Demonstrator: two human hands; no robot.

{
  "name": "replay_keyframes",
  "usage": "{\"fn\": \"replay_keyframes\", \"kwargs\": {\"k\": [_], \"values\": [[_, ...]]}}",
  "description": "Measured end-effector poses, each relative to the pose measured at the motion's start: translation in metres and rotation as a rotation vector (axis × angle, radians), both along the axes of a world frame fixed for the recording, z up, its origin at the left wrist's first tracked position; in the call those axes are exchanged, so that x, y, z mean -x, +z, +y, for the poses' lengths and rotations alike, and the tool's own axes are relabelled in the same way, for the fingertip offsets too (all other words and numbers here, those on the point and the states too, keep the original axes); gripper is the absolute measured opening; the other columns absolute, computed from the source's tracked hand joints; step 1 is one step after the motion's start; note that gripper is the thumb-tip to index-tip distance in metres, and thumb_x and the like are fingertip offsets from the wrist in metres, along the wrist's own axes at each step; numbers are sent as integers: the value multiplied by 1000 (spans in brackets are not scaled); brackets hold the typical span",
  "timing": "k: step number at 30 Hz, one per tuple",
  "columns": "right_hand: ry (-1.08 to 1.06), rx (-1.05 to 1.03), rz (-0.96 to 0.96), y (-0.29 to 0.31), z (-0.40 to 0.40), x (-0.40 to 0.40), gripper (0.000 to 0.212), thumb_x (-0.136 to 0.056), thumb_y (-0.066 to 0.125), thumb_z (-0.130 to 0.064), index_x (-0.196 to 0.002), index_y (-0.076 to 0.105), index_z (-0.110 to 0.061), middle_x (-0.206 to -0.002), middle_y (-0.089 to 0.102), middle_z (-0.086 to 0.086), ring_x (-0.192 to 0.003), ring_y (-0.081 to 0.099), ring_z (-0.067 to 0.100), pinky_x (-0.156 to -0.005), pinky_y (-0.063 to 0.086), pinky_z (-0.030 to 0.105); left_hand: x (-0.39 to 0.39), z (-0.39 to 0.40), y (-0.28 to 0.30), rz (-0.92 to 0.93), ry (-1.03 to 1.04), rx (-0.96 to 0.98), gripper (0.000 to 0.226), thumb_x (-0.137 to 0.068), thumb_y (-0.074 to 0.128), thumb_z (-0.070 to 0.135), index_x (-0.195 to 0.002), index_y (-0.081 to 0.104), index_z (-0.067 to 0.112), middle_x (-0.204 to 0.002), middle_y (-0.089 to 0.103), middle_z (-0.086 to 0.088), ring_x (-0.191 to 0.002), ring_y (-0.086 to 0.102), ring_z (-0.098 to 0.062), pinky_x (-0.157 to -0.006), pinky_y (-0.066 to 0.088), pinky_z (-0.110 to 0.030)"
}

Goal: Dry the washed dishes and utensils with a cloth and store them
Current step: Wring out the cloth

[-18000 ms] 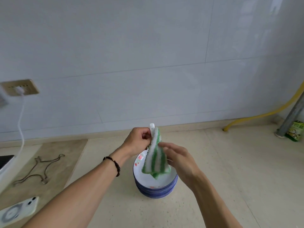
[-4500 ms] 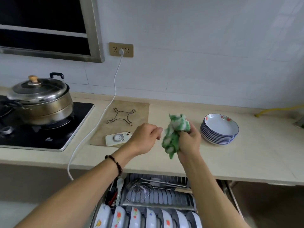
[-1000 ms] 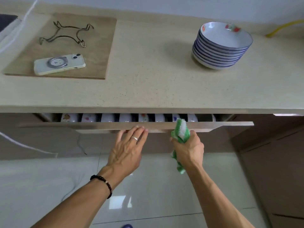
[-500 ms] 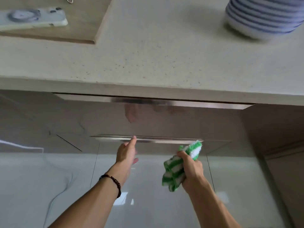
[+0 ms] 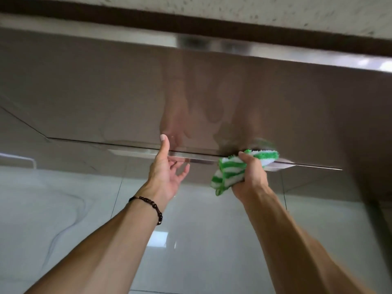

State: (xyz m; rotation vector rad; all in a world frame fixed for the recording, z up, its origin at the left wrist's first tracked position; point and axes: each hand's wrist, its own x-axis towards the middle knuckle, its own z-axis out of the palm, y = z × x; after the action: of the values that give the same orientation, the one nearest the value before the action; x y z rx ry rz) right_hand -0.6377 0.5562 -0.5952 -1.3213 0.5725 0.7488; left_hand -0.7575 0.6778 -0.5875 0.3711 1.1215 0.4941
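Storing looks under way: the left hand (image 5: 167, 175), fingers loosely spread, reaches under the lower drawer (image 5: 233, 161) handle beneath the bench (image 5: 275, 9), the right hand (image 5: 249, 177) clutching the cloth (image 5: 230, 171) against it, so pulling likely comes next.

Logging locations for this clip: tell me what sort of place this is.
Probably a home kitchen: a speckled stone countertop edge over glossy drawer fronts with a metal handle strip, glossy floor tiles below, and a striped dishcloth.

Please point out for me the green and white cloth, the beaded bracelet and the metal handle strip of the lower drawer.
green and white cloth (image 5: 230, 174), head view, striped middle.
beaded bracelet (image 5: 152, 205), head view, beads across the wrist.
metal handle strip (image 5: 135, 152), head view, bare left part.
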Motion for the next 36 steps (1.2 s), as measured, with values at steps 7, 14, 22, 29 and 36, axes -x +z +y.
{"fn": "replay_keyframes", "kwargs": {"k": [7, 14, 22, 29, 36], "values": [[39, 78, -20, -3, -8, 13, 36, -86, 76, -15, -116, 60, -3, -99, 71, 16, -72, 70, 28, -70, 58, 38, 12, -9, -6, 87, -20, -23, 42, -91, 64, 52, -92, 53, 12, -96, 61, -7, -115, 63, -23, -72, 53, -36], [45, 198, -43, -6, -37, 57, 23, -82, 78, -12, -99, 63, -7, -87, 69, 11, -68, 66, 23, -69, 55, 35, 72, -58, -8, 627, -800, -957, 25, -95, 64, 34, -94, 73, 11, -87, 73, -2, -78, 71, -21, -73, 60, -39], [80, 322, -31, -7, -106, 131, 21, -83, 79, -10, -78, 59, -9, -78, 66, 10, -68, 65, 24, -74, 56, 37, 132, -106, -35, 794, -1250, -1594, 41, -95, 64, 31, -136, 62, 26, -128, 65, 0, -122, 57, -24, -118, 19, -54], [228, 338, 13, -6, -162, 173, 19, -81, 81, -11, -88, 66, -4, -87, 72, 17, -76, 70, 31, -79, 60, 42, 177, -148, -27, 862, -1317, -1637, 25, -91, 69, 34, -115, 70, 25, -104, 70, 4, -97, 65, -27, -93, 42, -45], [529, 391, -41, 22, -203, 168, 29, -83, 81, -32, -94, 71, -7, -87, 76, 13, -80, 74, 29, -82, 61, 45, 182, -171, 5, 869, -1429, -1408, 13, -97, 59, 41, -99, 60, 28, -97, 60, 4, -105, 61, -24, -89, 39, -36]]}}
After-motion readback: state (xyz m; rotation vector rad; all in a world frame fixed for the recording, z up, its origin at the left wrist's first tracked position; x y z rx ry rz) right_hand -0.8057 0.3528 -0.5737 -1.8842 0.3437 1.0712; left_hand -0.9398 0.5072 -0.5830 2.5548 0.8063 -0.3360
